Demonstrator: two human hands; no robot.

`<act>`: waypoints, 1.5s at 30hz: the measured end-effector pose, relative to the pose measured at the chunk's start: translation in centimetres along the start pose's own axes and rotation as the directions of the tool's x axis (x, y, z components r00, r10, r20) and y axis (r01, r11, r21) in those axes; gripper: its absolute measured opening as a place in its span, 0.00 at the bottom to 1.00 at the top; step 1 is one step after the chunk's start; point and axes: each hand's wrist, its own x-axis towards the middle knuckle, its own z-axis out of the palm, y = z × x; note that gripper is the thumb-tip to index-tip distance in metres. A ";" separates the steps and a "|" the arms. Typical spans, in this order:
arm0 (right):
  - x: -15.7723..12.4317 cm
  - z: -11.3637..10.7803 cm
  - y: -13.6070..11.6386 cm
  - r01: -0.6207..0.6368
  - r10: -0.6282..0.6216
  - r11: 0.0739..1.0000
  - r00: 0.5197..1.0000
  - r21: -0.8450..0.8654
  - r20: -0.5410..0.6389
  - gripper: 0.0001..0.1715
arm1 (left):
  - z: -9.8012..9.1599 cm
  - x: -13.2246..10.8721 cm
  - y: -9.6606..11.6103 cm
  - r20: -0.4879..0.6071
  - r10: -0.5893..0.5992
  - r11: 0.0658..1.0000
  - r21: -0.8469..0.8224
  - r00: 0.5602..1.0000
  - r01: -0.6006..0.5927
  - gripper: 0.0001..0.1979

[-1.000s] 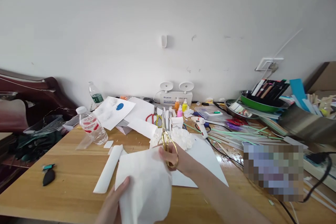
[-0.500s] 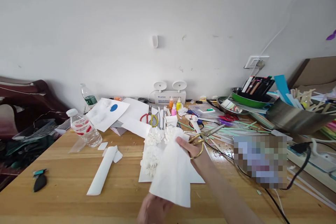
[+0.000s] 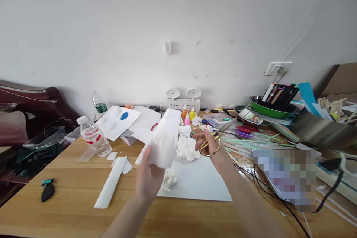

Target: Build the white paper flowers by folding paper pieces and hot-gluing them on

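Note:
My left hand [image 3: 149, 178] is closed on the lower edge of a white paper sheet [image 3: 163, 143], raised and slightly blurred over the table. In my right hand [image 3: 213, 147] hang gold-handled scissors [image 3: 210, 148], their blades pointing up and away to the right. Below both hands lies a flat white sheet [image 3: 202, 184]. Crumpled white paper scraps are heaped on it, one pile [image 3: 187, 148] beside my right hand and another pile [image 3: 169, 180] just right of my left hand. The held paper hides part of the heaps.
A water bottle [image 3: 95, 137] and a rolled white paper [image 3: 111, 183] are on the left. Small paint bottles [image 3: 187, 119] stand by the wall. To the right are pale sticks [image 3: 251, 143], a green pan [image 3: 275, 108] with markers, and black cables [image 3: 264, 187].
The paper has moved up and left, and my left hand now grips it from below. My right hand has let go of it and kept the scissors. The view has shifted slightly.

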 end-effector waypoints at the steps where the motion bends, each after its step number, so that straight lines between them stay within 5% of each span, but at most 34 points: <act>1: 0.5 -0.3 0.6 -0.007 0.007 0.998 1.000 -0.061 -0.011 0.28 | 0.6 0.9 0.1 0.044 0.062 0.998 -0.004 0.997 -0.062 0.18; 7: 2.7 -1.4 4.7 0.145 -0.167 0.937 0.985 -0.317 -0.044 0.22 | 3.2 6.3 -2.2 0.026 0.214 0.976 -0.053 0.977 -0.212 0.16; 13: 2.3 -0.9 6.6 0.142 -0.163 0.946 0.985 -0.292 -0.049 0.23 | 1.8 9.1 -5.5 -0.018 0.197 0.971 -0.134 0.980 -0.197 0.11; 19: 1.9 -0.6 8.5 -0.031 0.011 0.973 0.996 -0.228 -0.087 0.22 | -0.9 8.5 -5.6 0.028 0.161 0.975 -0.163 0.987 -0.154 0.11; 27: 0.7 0.7 9.4 -0.002 0.016 0.986 0.997 -0.166 0.080 0.23 | -2.2 7.4 -4.9 0.129 0.052 0.988 -0.153 0.990 -0.032 0.19; 35: -1.4 2.8 10.1 -0.045 0.081 0.986 0.971 -0.160 0.226 0.25 | -1.4 6.5 -5.4 0.017 0.208 0.974 -0.092 0.978 -0.206 0.20; 45: -4.2 3.8 8.1 0.030 0.087 0.958 0.915 -0.284 0.393 0.24 | -2.2 6.6 -7.1 -0.081 0.273 0.961 0.057 0.959 -0.269 0.24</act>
